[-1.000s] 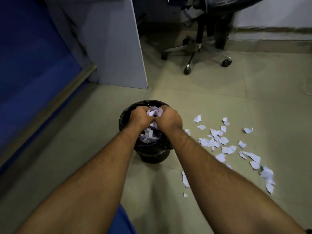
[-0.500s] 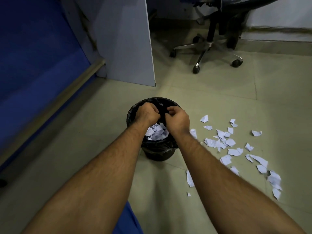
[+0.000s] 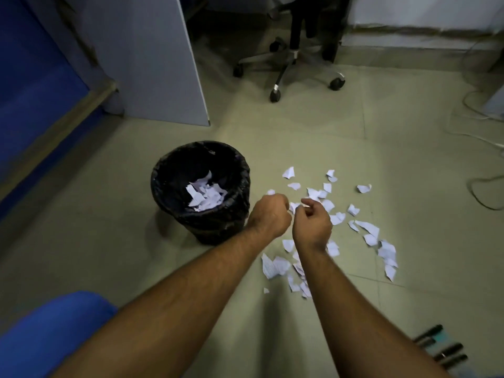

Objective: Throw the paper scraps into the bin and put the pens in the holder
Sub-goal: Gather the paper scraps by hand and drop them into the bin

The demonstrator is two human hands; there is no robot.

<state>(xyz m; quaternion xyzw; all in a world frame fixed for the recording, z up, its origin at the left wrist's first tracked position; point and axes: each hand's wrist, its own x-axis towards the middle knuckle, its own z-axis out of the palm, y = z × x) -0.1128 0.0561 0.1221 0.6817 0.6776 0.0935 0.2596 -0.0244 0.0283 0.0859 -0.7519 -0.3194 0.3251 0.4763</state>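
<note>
now that both hands have left the bin (image 3: 163,184), left hand (image 3: 268,215) and right hand (image 3: 313,223) hover loosely curled, apparently empty, over remaining scraps (image 3: 368,227); another handful follows.

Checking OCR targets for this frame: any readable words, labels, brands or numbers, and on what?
None readable.
Paper scraps in the bin: faint dark marks, maybe print, too blurred to read.
Paper scraps on the floor: no legible text.
Pens at the lower right: no label legible.
</note>
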